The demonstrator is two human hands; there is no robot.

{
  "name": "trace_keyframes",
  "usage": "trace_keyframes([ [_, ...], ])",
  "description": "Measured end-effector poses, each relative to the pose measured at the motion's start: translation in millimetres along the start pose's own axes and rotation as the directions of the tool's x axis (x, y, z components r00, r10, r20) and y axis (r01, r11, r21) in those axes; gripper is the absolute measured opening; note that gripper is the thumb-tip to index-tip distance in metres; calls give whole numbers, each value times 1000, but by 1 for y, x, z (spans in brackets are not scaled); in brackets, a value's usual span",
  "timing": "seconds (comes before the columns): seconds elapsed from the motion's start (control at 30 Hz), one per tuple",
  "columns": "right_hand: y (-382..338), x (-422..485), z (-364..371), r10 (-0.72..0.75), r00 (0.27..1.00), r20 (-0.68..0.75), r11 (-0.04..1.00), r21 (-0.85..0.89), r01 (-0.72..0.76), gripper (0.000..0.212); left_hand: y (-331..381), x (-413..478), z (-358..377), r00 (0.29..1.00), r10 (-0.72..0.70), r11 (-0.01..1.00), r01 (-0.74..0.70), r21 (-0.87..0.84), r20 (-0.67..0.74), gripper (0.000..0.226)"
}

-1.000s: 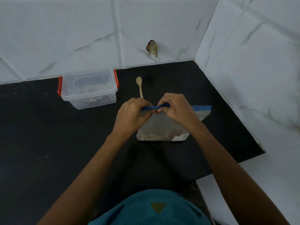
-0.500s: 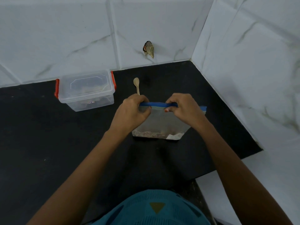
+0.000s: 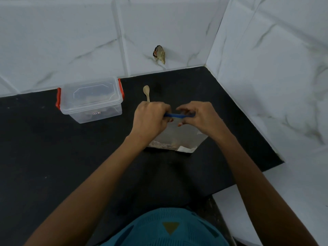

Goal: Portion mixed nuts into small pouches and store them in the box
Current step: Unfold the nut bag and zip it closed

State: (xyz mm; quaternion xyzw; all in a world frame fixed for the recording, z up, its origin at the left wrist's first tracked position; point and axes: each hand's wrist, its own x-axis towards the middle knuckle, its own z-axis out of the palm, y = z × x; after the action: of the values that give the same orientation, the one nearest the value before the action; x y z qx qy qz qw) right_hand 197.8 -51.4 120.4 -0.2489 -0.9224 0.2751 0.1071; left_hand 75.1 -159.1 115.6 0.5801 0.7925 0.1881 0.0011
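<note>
Well left of the nut bag (image 3: 177, 137), the lidded box (image 3: 91, 100) sits on the counter (image 3: 53, 166). The spoon (image 3: 146, 92) lies just behind the bag's left end. The left hand (image 3: 150, 119) has its fingers (image 3: 164, 110) clamped on the bag's blue zip strip (image 3: 177, 115), and the right hand (image 3: 200, 119) pinches the strip further right. This looks like working the zip. Best keep the bag's base on the counter and pull both lips evenly, so no nuts spill.
</note>
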Motion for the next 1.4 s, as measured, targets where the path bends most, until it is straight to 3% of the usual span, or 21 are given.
trace_keyframes([
  [0.13,7,-7,-13,115,993,10,992,-62,-114,30,-7,2,-3,998,-50,998,51,-47,27,16],
  [0.27,11,-9,-12,114,993,-2,990,-84,-114,20,-12,6,-6,988,16,1000,-16,-4,153,23],
  [0.53,12,-6,-11,82,997,-9,990,-117,-83,23,-9,18,-21,927,49,978,-120,169,371,63],
  [0.63,12,-6,-9,55,998,2,993,-101,-55,22,3,21,-15,936,110,956,-192,221,334,56],
  [0.8,17,-4,-9,64,997,-41,997,-32,-66,22,25,27,1,963,70,998,-65,-26,258,23],
  [0.97,31,-17,-25,118,985,-128,993,15,-117,36,23,28,5,980,11,995,9,-99,201,19],
  [1.17,47,-24,-26,200,973,-119,980,17,-199,16,23,28,7,975,13,985,26,-172,220,15],
  [1.4,50,-22,-20,194,971,-139,981,49,-189,15,37,35,13,959,97,994,-84,-64,265,56],
])
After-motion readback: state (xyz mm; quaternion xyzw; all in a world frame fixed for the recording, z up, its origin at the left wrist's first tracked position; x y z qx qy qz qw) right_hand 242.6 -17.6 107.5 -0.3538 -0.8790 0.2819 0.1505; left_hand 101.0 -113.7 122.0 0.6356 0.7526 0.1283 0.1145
